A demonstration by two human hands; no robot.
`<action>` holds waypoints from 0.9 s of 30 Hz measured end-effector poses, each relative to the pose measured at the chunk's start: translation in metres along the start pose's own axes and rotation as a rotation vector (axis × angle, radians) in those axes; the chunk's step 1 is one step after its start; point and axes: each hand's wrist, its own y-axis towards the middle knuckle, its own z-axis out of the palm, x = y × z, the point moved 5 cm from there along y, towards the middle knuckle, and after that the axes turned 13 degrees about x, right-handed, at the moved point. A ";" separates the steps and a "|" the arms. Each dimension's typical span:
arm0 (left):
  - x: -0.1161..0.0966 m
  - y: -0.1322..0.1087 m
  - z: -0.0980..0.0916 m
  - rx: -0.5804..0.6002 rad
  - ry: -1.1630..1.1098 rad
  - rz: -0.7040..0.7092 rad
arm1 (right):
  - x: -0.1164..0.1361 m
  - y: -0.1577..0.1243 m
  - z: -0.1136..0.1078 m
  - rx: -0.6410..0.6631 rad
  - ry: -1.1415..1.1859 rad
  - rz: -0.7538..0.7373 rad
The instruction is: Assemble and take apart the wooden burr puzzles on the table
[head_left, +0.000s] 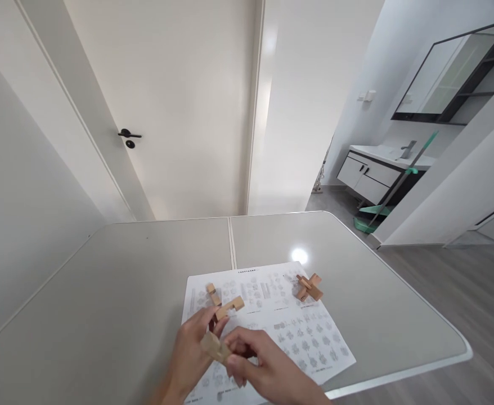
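My left hand (194,343) pinches a notched wooden puzzle piece (230,308), a short light-coloured bar with a cut-out in its side. Closer to me, my right hand (261,360) grips another wooden block (215,347), held just in front of the left hand. Both hands are over a printed instruction sheet (310,337) covered with small diagrams. Beyond the left fingers, a third small wooden piece (213,293) lies on the paper. Several wooden bars joined into a cross (310,287) rest at the sheet's right edge.
The grey table (103,292) has a pale rim and a seam (232,242) across its top. Behind it stands a white door (179,112) with a black handle (129,135). At the right are a washbasin cabinet (369,174) and a green broom and dustpan (367,224).
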 end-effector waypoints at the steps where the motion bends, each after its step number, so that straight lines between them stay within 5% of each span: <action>1: 0.007 -0.001 -0.003 -0.057 0.047 -0.015 | 0.001 0.003 0.001 -0.040 -0.075 -0.009; 6: 0.037 -0.009 -0.025 -0.301 0.377 -0.179 | -0.022 0.016 -0.027 -0.348 -0.507 0.152; 11: 0.056 -0.001 -0.025 -0.225 0.523 -0.256 | -0.053 0.044 -0.050 -0.420 -0.870 0.397; 21: 0.058 0.008 -0.014 0.083 0.379 -0.205 | -0.062 0.081 -0.042 -0.295 -1.004 0.431; 27: 0.064 0.019 -0.018 -0.069 0.380 -0.145 | -0.057 0.049 -0.040 -0.177 -0.945 0.322</action>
